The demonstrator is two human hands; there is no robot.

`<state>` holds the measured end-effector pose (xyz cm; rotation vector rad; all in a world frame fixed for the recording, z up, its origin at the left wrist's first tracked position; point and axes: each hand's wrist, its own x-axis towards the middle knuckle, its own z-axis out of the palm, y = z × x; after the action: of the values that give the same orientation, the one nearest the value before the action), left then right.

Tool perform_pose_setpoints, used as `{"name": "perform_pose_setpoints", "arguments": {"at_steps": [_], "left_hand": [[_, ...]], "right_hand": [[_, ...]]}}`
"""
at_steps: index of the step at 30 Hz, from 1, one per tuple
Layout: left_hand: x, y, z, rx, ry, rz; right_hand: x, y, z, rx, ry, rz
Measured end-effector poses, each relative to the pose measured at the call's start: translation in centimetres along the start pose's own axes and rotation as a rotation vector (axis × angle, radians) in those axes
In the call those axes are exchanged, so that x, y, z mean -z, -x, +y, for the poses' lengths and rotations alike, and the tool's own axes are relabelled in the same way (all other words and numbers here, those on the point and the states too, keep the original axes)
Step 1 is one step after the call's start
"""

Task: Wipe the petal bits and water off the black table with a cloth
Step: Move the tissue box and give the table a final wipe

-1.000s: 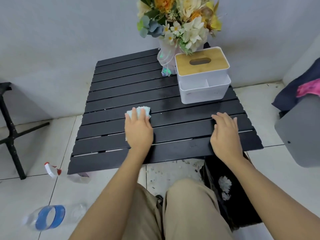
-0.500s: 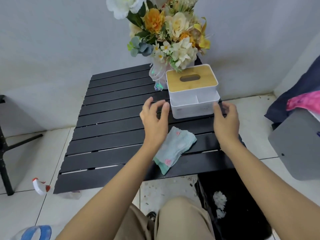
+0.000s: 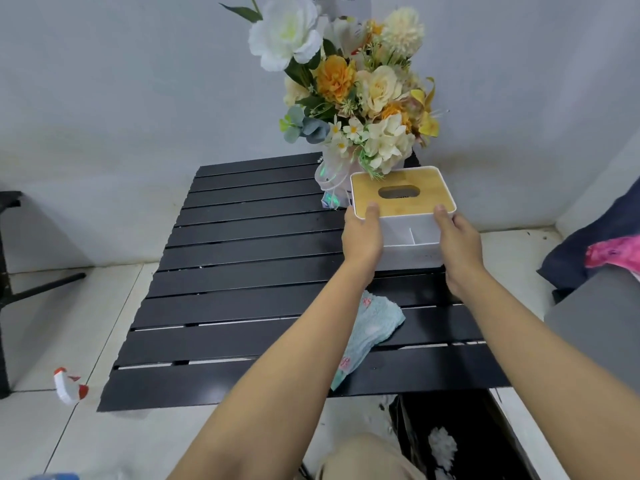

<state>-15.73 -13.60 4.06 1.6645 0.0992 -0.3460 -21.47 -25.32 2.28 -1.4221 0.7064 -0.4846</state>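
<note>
One cloth (image 3: 369, 336) lies crumpled at the near right of the black worktop (image 3: 242, 271), untouched. My left hand (image 3: 362, 237) and right hand (image 3: 457, 244) clasp the tissue box (image 3: 403, 199) beyond it, thumbs on its wooden lid.

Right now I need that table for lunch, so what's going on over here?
A person is partway through cleaning the black slatted table. Both hands, left hand and right hand, grip the sides of the white tissue box with the bamboo lid, which sits in front of the bouquet of cream and orange flowers. The light blue wiping cloth lies loose on the near slats, with nobody holding it. I can't tell whether the box is lifted or resting on the table.
</note>
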Motion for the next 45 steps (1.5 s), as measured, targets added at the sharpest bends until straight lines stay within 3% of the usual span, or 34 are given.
{"name": "perform_pose_setpoints", "arguments": {"at_steps": [6, 14, 18, 27, 38, 43, 45], "left_hand": [[4.2, 2.3, -0.4, -0.149, 0.005, -0.015], [16.0, 1.6, -1.4, -0.124, 0.073, 0.236], [19.2, -2.3, -1.8, -0.042, 0.072, 0.289], [19.9, -12.3, -1.0, -0.089, 0.079, 0.374], [19.6, -16.8, 0.0, -0.117, 0.043, 0.401], [20.3, -16.4, 0.0, -0.086, -0.002, 0.336], [20.7, -15.7, -0.2, -0.068, 0.014, 0.401]], "right_hand": [[-1.3, 4.1, -0.3, 0.064, -0.02, -0.006], [-11.4, 8.1, 1.3, 0.149, -0.001, -0.363], [-16.6, 6.1, 2.7, 0.102, 0.069, -0.44], [-23.6, -2.2, 2.9, 0.185, 0.086, -0.503], [-25.8, -6.2, 2.4, 0.203, 0.123, -0.54], [-24.0, -5.3, 0.9, 0.061, 0.211, -0.514], [-21.9, -3.7, 0.4, 0.013, 0.226, -0.511]]}}
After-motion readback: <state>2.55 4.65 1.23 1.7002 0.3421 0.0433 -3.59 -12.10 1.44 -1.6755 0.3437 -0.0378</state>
